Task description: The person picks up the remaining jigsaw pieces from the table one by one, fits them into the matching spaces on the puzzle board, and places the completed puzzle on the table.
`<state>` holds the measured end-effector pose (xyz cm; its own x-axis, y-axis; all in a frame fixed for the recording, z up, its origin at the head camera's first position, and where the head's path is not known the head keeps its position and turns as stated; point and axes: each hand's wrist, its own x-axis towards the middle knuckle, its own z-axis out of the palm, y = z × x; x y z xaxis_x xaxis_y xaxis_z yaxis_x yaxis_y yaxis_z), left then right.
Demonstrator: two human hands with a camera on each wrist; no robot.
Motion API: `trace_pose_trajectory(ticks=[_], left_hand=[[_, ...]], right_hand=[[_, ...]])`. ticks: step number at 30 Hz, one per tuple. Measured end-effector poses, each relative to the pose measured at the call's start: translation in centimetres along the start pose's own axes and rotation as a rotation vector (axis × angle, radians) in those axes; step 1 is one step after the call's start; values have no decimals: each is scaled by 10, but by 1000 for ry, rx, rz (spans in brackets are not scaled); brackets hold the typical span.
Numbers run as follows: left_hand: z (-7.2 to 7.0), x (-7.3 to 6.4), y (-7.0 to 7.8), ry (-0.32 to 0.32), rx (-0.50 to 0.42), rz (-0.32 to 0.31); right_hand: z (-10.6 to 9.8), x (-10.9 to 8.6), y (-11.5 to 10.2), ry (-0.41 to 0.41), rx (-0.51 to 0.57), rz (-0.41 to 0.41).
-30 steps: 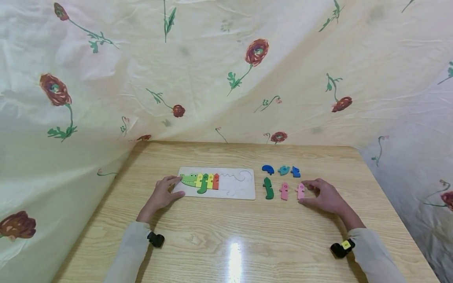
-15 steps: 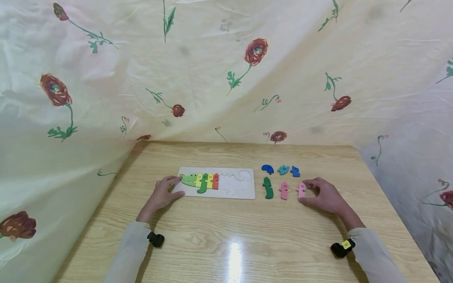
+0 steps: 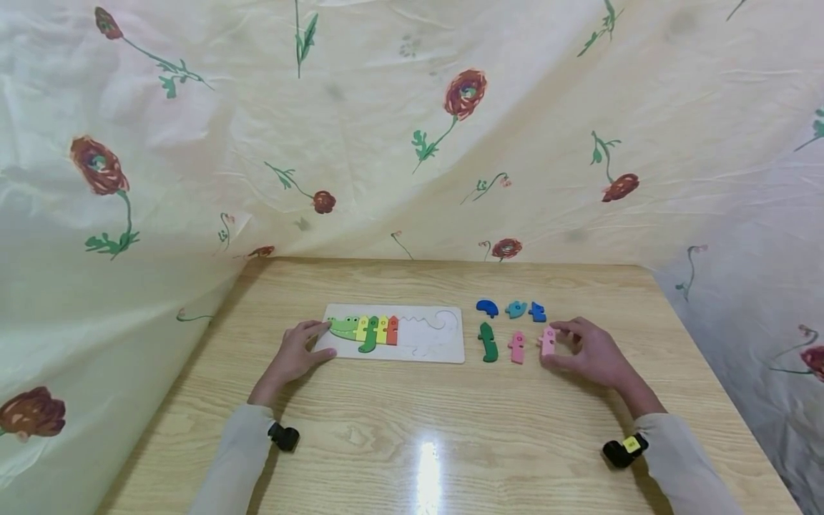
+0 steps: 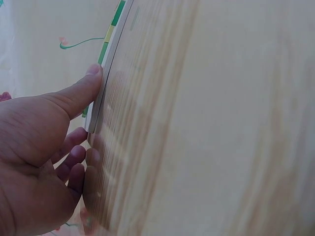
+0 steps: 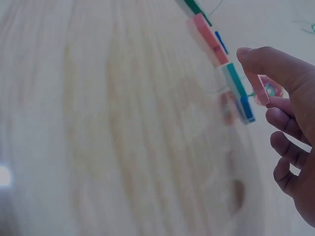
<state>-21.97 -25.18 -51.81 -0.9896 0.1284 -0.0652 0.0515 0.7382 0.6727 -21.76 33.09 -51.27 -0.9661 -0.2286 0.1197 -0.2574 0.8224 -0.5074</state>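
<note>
A pale puzzle board (image 3: 430, 349) lies on the table, its left part filled with a crocodile head (image 3: 344, 327) and yellow, green and orange body pieces. My left hand (image 3: 299, 350) holds the board's left end, thumb at the near edge and fingers at the far side. In the left wrist view the thumb (image 4: 83, 91) presses the board's edge. My right hand (image 3: 589, 354) pinches a light pink puzzle piece (image 3: 548, 342) between thumb and fingers. The right wrist view shows this piece (image 5: 258, 88) raised off the table, the other fingers loosely curled.
Left of my right hand lie a darker pink piece (image 3: 517, 347) and a green leg piece (image 3: 488, 342). Behind them are a dark blue piece (image 3: 487, 308), a teal piece (image 3: 516, 310) and a blue piece (image 3: 537, 312). Flowered cloth (image 3: 386, 143) hangs around the wooden table (image 3: 386, 429).
My right hand has raised the light pink piece slightly from its place on the table. The left hand and the board have stayed still.
</note>
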Motion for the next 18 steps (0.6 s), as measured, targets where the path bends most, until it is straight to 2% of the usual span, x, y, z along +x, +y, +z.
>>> trace_pose_trajectory(ticks=[9, 18], left_hand=[[0, 0, -1, 3, -1, 8], [1, 0, -3, 0, 12, 16]], right_hand=[[-11, 5, -27, 9, 6, -46], [-11, 12, -48, 11, 41, -73]])
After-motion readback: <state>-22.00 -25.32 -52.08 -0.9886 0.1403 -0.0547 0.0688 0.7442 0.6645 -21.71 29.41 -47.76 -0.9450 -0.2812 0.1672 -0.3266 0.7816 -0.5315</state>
